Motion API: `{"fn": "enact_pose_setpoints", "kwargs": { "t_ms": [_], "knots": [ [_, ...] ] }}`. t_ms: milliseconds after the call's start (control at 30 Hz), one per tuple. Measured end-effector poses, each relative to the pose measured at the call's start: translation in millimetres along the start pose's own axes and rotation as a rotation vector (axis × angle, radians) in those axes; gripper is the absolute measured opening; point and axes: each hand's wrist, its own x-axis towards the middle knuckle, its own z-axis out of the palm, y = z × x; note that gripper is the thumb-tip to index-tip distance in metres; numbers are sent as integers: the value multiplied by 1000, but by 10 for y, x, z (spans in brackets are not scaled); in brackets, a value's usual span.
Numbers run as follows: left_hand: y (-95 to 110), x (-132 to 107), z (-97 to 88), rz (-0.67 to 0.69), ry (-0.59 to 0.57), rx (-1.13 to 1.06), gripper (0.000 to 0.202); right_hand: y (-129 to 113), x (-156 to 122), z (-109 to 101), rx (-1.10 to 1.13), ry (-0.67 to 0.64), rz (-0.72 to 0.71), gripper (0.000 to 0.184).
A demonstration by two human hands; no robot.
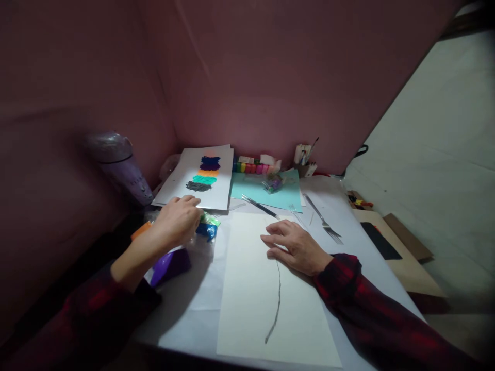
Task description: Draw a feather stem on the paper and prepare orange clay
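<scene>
My right hand [296, 248] lies on a pale cream sheet of paper [247, 304], palm down with its fingers a little apart. Below its fingers, a thin dark curved line [279, 293] runs down the sheet; whether it is drawn or a strand laid on it I cannot tell. My left hand [178, 220] is over a clear plastic bag with coloured pieces, its fingers curled down and their tips hidden. By those fingers lie a blue shiny packet [208, 232] and a bit of green. A purple piece [170, 266] sits under the left wrist, and an orange piece [141, 230] shows beside it.
A white sheet with coloured swatches [199, 180] lies at the back left, near a purple bottle [126, 170]. Behind are a turquoise sheet [251, 188], a row of colours [255, 168] and a brush holder [303, 159]. A black-handled tool [263, 207] and fork [324, 221] lie on the table.
</scene>
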Motion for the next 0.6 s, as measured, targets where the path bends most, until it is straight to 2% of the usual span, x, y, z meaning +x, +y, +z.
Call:
{"fn": "enact_pose_setpoints", "kwargs": {
  "t_ms": [133,400,500,600],
  "knots": [
    [-7,104,94,-41,-89,121,22,1,-3,1,5,-5,5,23],
    [-15,19,277,-108,-16,148,40,-26,5,-22,7,-26,20,23],
    [-60,23,288,-165,75,128,53,-36,9,-26,1,-30,29,23],
    [-160,47,250,-235,242,59,56,-36,8,-25,0,-30,25,23]
  ]
}}
